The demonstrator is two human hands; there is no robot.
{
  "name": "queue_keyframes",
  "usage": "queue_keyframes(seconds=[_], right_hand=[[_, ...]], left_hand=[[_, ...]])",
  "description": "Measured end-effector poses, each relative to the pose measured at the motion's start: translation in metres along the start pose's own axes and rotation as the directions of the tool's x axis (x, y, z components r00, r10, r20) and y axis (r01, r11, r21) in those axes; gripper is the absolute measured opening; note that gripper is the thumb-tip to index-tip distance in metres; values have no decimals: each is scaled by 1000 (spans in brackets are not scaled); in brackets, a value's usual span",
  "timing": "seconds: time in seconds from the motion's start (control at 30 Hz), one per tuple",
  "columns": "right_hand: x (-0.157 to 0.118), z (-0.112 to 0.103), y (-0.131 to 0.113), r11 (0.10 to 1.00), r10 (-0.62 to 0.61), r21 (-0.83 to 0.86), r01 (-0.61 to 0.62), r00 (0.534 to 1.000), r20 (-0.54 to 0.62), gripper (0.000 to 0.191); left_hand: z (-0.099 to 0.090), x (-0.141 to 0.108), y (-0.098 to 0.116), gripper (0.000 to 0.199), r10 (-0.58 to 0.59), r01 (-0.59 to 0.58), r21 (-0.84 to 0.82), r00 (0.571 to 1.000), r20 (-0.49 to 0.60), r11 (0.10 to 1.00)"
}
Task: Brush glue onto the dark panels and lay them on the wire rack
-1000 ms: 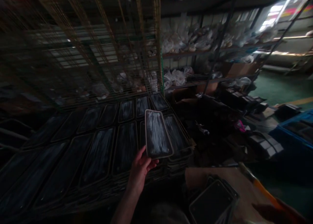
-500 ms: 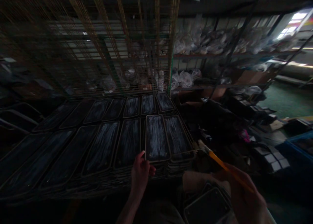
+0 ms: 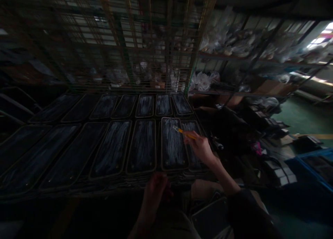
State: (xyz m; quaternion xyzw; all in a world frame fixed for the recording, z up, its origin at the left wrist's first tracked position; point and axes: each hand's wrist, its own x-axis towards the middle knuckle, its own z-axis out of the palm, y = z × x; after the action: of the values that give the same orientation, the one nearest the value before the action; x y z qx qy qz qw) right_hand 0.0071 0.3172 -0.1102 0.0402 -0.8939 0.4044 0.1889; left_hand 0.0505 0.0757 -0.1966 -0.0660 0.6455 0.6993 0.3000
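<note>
My right hand is closed around a paintbrush with a yellow handle. Its pale bristles are at the upper part of a dark rectangular panel with rounded corners and a light rim. White streaks run lengthwise over that panel, which lies on a stack and overlaps the streaked panel to its right. Below the stack's front edge is my left hand, dim and blurred; how its fingers are set is unclear, and nothing shows in it.
More panels lie in two rows on stacks, several streaked white. Behind them rises a wire mesh rack. A cardboard box with dark panels stands near my lap. Shelves with plastic bags and a blue crate are to the right.
My right hand has moved the brush forward and left, from beside the stacks onto the streaked panel. My left hand has drawn back from the panel's near corner. The view has shifted slightly.
</note>
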Motion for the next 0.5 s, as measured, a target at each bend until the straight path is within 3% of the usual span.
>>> queue_keyframes(seconds=[0.07, 0.17, 0.33, 0.43, 0.5], right_hand=[[1, 12, -6, 999, 9, -41, -6, 997, 80, 25], [-21, 22, -26, 997, 51, -60, -40, 979, 199, 24], [-85, 3, -69, 974, 199, 55, -220, 946, 255, 23], [-122, -21, -85, 930, 355, 85, -358, 934, 49, 23], [-148, -36, -88, 891, 454, 101, -443, 857, -243, 22]], left_hand=[[1, 2, 4, 50, -110, 115, -122, 993, 45, 986], [0, 5, 10, 49, -209, 233, -291, 971, 113, 928], [-1, 14, 15, 47, -262, 283, -530, 958, 116, 799], [-2, 15, 16, 45, -295, 284, -536, 953, 68, 795], [-5, 13, 13, 40, -294, 264, -489, 956, 17, 832]])
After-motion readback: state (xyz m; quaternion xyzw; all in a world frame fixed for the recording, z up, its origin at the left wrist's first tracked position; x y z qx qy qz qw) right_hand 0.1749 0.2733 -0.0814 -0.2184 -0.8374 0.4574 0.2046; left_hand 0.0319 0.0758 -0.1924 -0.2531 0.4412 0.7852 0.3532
